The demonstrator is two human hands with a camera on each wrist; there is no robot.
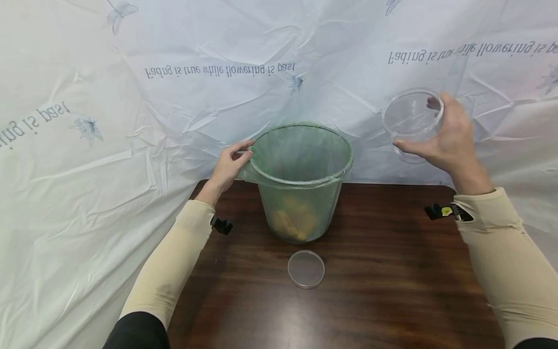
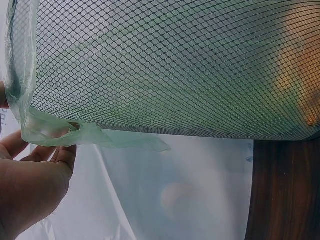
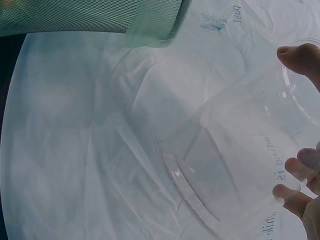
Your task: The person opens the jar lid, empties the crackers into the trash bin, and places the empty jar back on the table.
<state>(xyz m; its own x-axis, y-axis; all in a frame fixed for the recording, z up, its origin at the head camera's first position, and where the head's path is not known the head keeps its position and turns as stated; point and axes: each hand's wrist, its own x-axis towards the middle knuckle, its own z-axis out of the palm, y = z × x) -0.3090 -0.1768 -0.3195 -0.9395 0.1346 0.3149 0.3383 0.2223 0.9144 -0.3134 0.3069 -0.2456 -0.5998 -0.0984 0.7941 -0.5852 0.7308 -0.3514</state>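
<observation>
A mesh trash can (image 1: 301, 208), lined with a thin green plastic bag (image 1: 344, 169), stands upright on the table. My left hand (image 1: 227, 167) grips its lined rim at the left, fingers against the bag's folded-over edge (image 2: 90, 135) in the left wrist view. In my right hand (image 1: 453, 138) is a clear plastic container (image 1: 405, 133), held up to the right of the can between thumb and fingers. It has no lid on, and I see nothing inside it. A clear round lid (image 1: 306, 269) lies on the table in front of the can.
Orange-yellow scraps (image 1: 292, 220) show through the lower wall of the can. The dark wooden table (image 1: 383, 271) ends just behind it. White printed plastic sheeting (image 1: 226, 39) hangs behind and along both sides.
</observation>
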